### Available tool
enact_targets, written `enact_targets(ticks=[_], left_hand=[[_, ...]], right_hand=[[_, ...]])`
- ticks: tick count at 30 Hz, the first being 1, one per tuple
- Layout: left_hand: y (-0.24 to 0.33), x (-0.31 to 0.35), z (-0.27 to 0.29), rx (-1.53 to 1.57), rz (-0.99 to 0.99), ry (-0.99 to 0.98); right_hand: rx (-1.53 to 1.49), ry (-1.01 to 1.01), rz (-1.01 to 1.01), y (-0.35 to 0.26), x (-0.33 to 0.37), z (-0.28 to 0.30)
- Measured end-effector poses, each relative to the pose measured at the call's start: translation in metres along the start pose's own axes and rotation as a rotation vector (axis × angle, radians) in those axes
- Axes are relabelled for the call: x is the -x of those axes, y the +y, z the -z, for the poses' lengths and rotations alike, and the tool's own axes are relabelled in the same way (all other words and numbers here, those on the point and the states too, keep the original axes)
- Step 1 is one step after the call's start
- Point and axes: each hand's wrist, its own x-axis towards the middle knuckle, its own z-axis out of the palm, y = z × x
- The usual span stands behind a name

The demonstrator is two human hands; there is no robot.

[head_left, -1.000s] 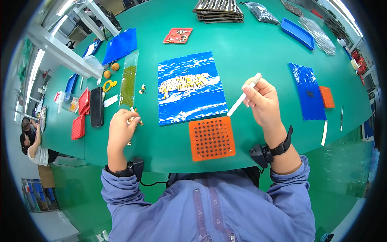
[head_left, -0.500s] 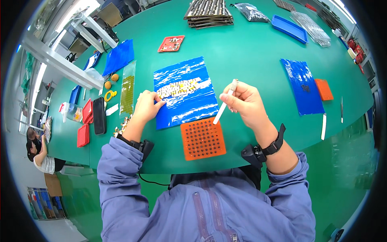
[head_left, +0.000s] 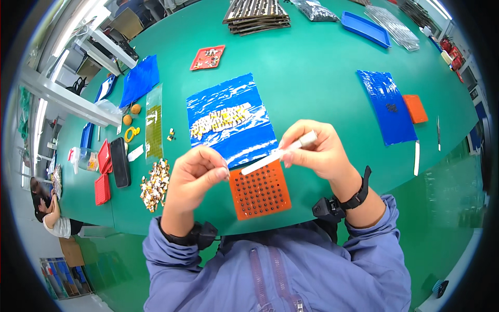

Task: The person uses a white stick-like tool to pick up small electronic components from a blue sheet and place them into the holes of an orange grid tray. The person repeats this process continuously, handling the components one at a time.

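Note:
In my right hand (head_left: 319, 151) is a white stick-like tool (head_left: 261, 163) with a thicker pale end, held slantwise over the far edge of an orange square tray (head_left: 285, 200). Rows of holes with small black pieces fill that tray. My left hand (head_left: 193, 179) is beside the tray's far left corner, thumb and forefinger pinched together; whatever is between them is too small to make out. Just beyond both hands lies a blue plastic sheet (head_left: 223, 93) bearing many small white and yellow pieces (head_left: 221, 119).
A heap of small white, brown pieces (head_left: 155, 186) lies left of my left hand. Farther left are a black case (head_left: 120, 162), red trays (head_left: 102, 189) and yellow tape (head_left: 131, 134). At right lie another blue sheet (head_left: 382, 93), an orange block (head_left: 415, 108) and tweezers (head_left: 438, 134).
My left hand has left the blue sheet and come nearer, beside the orange tray, fingers now pinched. The white tool in my right hand has tipped flatter, its tip moving left. The view has shifted slightly.

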Motion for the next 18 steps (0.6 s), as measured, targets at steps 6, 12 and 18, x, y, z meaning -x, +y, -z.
enact_targets(ticks=[6,12,18], left_hand=[[-0.026,-0.007,-0.002,0.503,-0.103,-0.141],[-0.03,-0.005,-0.003,0.484,-0.057,-0.172],[-0.033,-0.001,-0.003,0.532,-0.04,-0.18]], right_hand=[[0.075,-0.001,-0.014,0.005,0.0,-0.003],[0.15,-0.018,0.028,0.011,-0.001,-0.007],[0.151,-0.026,0.037,0.013,-0.003,-0.006]])
